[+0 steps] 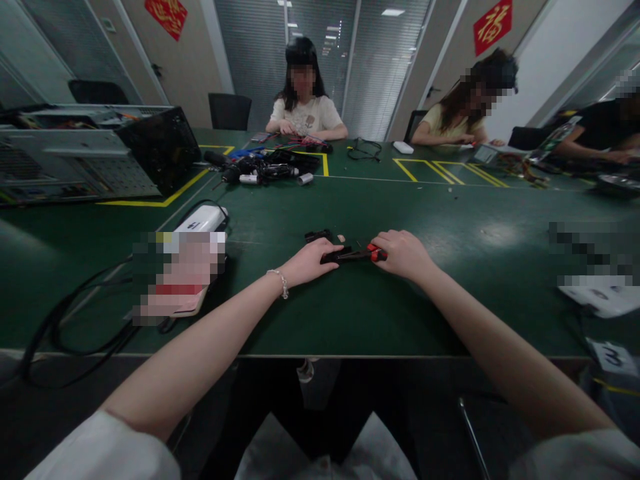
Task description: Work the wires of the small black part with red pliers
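Note:
My right hand (404, 255) is closed around the red handles of a pair of pliers (357, 255). The dark jaws point left and reach the small black part (336, 256) between the fingers and thumb of my left hand (313, 260). Whether the jaws grip the part or only touch it, I cannot tell. Just behind my left hand lies another black piece (318, 235) on the green table (310, 327). A small pale pinkish bit (341, 238) sits to its right.
To the left lie a pink-screened phone (183, 287), a white device (203, 217) and looped black cables (60, 320). An opened computer case (95, 160) stands at the far left. Cables and a drill-like tool (233, 175) are heaped beyond. Several people sit across the table.

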Tool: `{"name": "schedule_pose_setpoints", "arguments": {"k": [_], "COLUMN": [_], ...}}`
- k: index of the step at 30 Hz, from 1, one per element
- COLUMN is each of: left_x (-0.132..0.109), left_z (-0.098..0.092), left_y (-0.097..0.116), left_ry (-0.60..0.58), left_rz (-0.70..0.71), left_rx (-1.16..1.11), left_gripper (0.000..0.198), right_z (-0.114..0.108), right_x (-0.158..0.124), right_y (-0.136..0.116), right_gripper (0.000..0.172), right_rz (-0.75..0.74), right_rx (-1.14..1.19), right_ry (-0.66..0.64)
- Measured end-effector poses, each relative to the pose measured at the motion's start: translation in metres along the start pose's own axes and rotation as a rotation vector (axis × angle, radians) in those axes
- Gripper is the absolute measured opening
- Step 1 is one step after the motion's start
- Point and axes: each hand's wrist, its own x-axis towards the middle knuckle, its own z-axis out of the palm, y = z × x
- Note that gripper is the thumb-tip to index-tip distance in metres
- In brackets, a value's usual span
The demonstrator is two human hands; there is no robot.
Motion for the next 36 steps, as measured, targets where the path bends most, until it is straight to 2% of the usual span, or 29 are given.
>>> {"name": "schedule_pose_setpoints", "arguments": {"k": [36], "left_x": [-0.0006], "left_z": [-0.0012], "left_y": [0.0018], "left_ry": [-0.005], "left_rz": [-0.014], "left_rx": [0.000], "left_gripper": [0.046], "right_z": [0.0025], "right_x": [-0.0003], "right_y": [0.0010], "right_gripper": [0.023], "right_rz": [-0.002], "right_rx": [-0.003], "right_ry": [0.011]}}
